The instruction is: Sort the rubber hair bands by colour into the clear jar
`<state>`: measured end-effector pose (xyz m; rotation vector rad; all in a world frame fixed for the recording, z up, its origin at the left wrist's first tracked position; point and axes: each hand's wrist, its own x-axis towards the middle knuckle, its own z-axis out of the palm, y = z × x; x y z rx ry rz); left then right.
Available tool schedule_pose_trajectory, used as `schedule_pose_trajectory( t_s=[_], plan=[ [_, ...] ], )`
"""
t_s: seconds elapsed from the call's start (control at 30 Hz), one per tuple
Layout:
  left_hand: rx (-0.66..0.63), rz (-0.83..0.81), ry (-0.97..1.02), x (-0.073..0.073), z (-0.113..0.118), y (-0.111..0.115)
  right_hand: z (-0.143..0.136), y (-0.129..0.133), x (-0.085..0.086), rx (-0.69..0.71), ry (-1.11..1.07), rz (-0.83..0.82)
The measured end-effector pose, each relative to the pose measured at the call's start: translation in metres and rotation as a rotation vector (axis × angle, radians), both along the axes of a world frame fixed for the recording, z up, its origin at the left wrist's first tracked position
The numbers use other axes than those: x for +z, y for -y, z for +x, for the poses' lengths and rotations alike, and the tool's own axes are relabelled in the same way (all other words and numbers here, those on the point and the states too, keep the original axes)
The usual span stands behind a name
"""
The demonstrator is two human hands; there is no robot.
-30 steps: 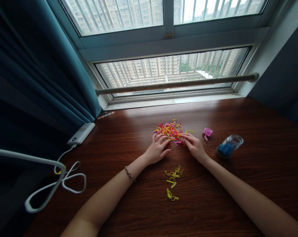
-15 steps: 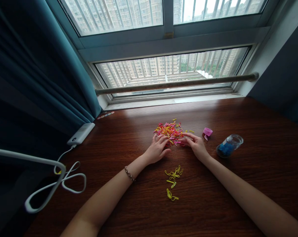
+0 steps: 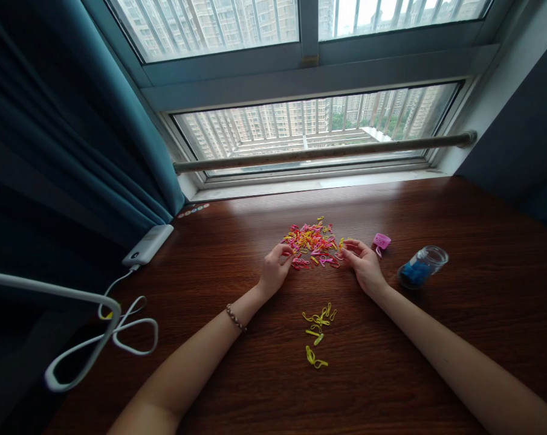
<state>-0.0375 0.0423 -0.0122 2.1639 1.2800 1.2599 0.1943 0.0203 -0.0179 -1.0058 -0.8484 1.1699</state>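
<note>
A loose heap of small pink, red, orange and yellow rubber bands (image 3: pixel 312 241) lies on the dark wooden table. At its left edge is my left hand (image 3: pixel 274 267), thumb and fingers pinched together; what they hold, if anything, is too small to make out. My right hand (image 3: pixel 364 264), on the heap's right side, pinches a yellow rubber band (image 3: pixel 341 243) between thumb and fingertips. Nearer to me, between my forearms, lies a separate group of yellow-green rubber bands (image 3: pixel 321 320), with a few more yellow bands (image 3: pixel 315 357) just below.
Right of my right hand is a pink hair clip-like piece (image 3: pixel 382 241). A clear jar (image 3: pixel 430 260) with blue contents stands beyond it, tilted-looking. On the left are a white power bank (image 3: pixel 148 246), its white cable (image 3: pixel 137 350) and a blue curtain (image 3: pixel 132 151).
My left hand has drawn back left from over the heap and its fingers have closed. My right hand has shifted slightly right and now pinches a yellow rubber band.
</note>
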Motion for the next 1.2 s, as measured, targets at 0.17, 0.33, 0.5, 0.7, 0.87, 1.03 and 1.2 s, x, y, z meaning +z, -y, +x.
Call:
schedule_pose_trajectory(
  t_s=[0.17,0.33,0.5,0.7,0.87,1.03,1.2],
  plan=[
    [-0.047,0.020,-0.010,0.0012,0.0000,0.0008,-0.0007,-0.0016,-0.0034,0.028,-0.068,0.039],
    [-0.069,0.044,-0.022,0.0033,-0.0002,0.0009,-0.0002,-0.0005,-0.0026,0.003,-0.064,0.005],
    [-0.076,0.057,-0.015,0.0031,0.0000,0.0004,0.0005,0.0005,-0.0021,0.003,-0.030,-0.050],
    [-0.081,0.069,-0.024,0.0021,0.0000,0.0001,-0.0001,0.0015,0.0003,0.026,-0.005,-0.050],
    [-0.085,0.080,-0.026,0.0028,0.0006,0.0006,-0.0004,0.0022,0.0015,0.035,-0.056,-0.037],
    [-0.090,0.076,-0.027,0.0030,0.0012,0.0010,0.0004,0.0021,0.0012,0.066,-0.062,-0.017],
    [-0.096,0.081,-0.028,0.0023,0.0009,0.0007,0.0018,-0.0007,-0.0021,0.072,-0.032,-0.019]
  ],
)
